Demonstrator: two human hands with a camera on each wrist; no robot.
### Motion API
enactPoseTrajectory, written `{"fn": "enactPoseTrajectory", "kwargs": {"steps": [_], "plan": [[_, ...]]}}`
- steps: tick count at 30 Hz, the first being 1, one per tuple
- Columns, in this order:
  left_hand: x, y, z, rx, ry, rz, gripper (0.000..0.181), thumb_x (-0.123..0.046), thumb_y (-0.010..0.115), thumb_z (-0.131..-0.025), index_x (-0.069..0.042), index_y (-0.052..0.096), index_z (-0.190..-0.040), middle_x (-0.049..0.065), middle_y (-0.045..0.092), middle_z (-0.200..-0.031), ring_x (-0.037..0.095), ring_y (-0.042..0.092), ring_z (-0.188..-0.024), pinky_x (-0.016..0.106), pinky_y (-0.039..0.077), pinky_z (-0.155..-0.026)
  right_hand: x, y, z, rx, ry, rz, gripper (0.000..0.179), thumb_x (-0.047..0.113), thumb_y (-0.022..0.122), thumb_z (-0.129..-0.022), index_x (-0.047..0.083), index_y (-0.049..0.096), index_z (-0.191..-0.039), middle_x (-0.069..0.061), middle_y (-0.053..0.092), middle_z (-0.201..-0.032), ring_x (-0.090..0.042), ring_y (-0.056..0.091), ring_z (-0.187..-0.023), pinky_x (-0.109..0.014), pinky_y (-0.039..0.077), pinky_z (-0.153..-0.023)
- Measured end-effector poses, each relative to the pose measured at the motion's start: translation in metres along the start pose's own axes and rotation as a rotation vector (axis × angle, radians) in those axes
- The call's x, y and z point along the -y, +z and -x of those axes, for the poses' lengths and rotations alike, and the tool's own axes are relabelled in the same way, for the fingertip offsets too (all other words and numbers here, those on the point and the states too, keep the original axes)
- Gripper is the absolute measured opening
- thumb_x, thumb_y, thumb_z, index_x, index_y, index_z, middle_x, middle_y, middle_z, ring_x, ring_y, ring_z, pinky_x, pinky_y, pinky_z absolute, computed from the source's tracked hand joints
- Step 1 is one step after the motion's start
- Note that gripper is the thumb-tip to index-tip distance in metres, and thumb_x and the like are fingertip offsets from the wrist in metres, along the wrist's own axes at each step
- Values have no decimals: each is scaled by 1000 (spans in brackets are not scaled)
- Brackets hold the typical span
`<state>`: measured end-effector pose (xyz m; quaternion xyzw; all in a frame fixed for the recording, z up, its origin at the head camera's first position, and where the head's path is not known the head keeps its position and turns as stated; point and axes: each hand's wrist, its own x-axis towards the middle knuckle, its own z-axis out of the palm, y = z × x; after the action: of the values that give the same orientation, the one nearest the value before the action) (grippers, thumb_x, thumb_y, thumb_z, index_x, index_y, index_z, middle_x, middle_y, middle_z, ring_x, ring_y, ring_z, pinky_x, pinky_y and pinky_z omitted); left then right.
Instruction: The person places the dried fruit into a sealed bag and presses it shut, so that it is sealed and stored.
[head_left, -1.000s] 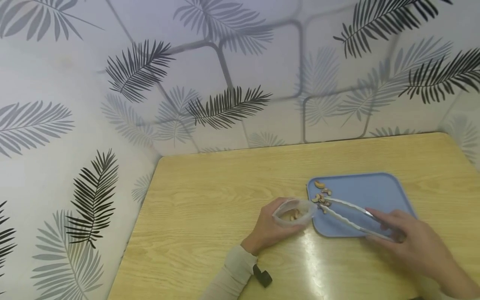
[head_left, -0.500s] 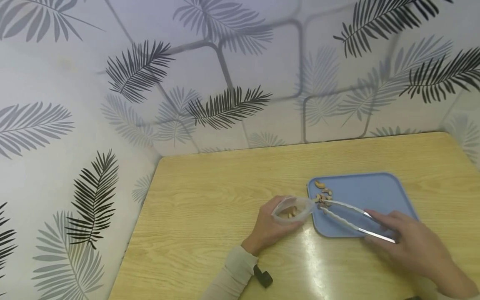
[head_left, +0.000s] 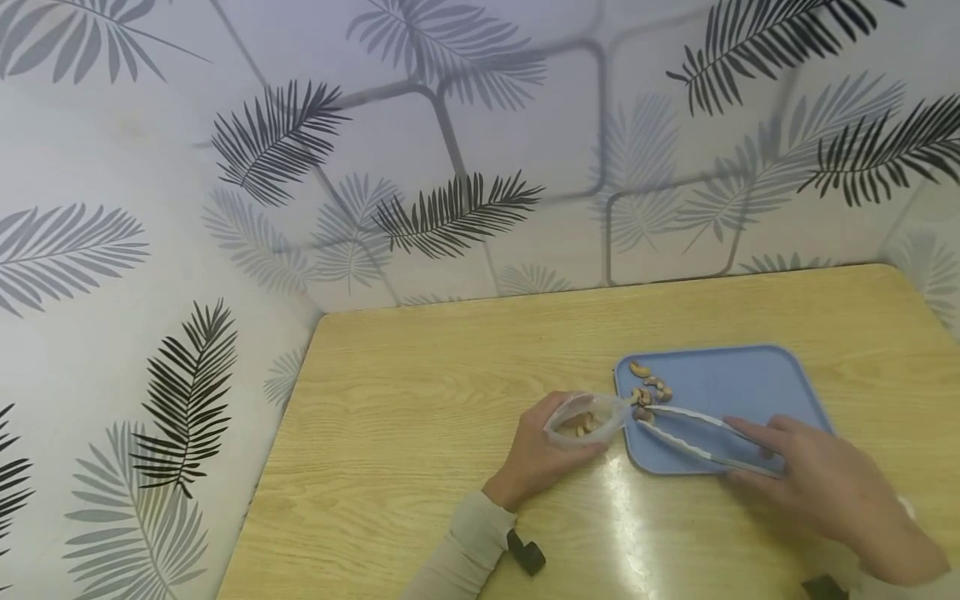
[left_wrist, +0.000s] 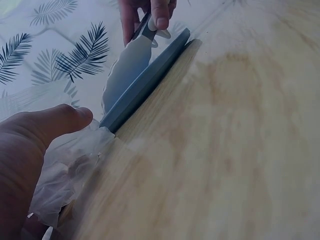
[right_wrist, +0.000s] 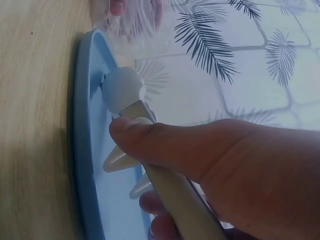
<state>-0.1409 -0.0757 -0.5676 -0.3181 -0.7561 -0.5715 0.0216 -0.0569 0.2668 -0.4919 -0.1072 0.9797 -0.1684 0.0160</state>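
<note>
My left hand (head_left: 536, 458) grips a clear plastic bag (head_left: 564, 427), its mouth spread wide and tilted toward the tray. Several cashews (head_left: 585, 425) lie inside the bag. My right hand (head_left: 813, 479) holds a pair of tongs (head_left: 693, 451) with white tips and metal arms. The tong tips are parted around cashews at the left edge of the blue tray (head_left: 738, 379), right beside the bag's mouth. More cashews (head_left: 640, 369) lie along the tray's upper left. In the right wrist view, my thumb presses on the metal arm of the tongs (right_wrist: 172, 195); the tips hide the nuts there.
The blue tray lies flat on a wooden table (head_left: 420, 392), its raised rim facing the bag. Behind the table rises a wall (head_left: 525, 150) with a leaf pattern. A black strap piece (head_left: 527, 554) hangs at my left wrist.
The tong tips have shifted slightly down and closer to the tray's left edge. A few cashews in the pile have been nudged about. My left hand and the bag have barely moved.
</note>
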Motion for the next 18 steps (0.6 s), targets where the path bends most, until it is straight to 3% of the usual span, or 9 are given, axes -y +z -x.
{"fn": "enactPoseTrajectory", "kwargs": {"steps": [7, 13, 18], "plan": [[3, 1, 0, 5, 12, 3, 67, 6, 94, -79, -4, 66, -138, 18, 75, -128, 23, 81, -105, 32, 66, -98, 0, 1, 2, 0, -6, 7, 64, 42, 91, -86, 17, 73, -143, 7, 66, -94, -4, 48, -71, -25, 42, -55], [4, 1, -1, -9, 14, -35, 66, 2, 95, -79, -6, 67, -137, 15, 76, -126, 20, 80, -106, 30, 65, -97, -5, 1, 6, -106, -42, -20, 62, 39, 93, -84, 17, 75, -139, 9, 68, -94, 5, 42, -67, -21, 38, -53], [4, 0, -1, -16, 12, -76, 66, 0, 96, -78, -7, 67, -137, 13, 77, -125, 18, 78, -107, 28, 65, -97, -8, -6, 7, -206, -77, -36, 62, 36, 95, -81, 18, 77, -137, 16, 60, -89, 9, 38, -65, -20, 35, -52]]}}
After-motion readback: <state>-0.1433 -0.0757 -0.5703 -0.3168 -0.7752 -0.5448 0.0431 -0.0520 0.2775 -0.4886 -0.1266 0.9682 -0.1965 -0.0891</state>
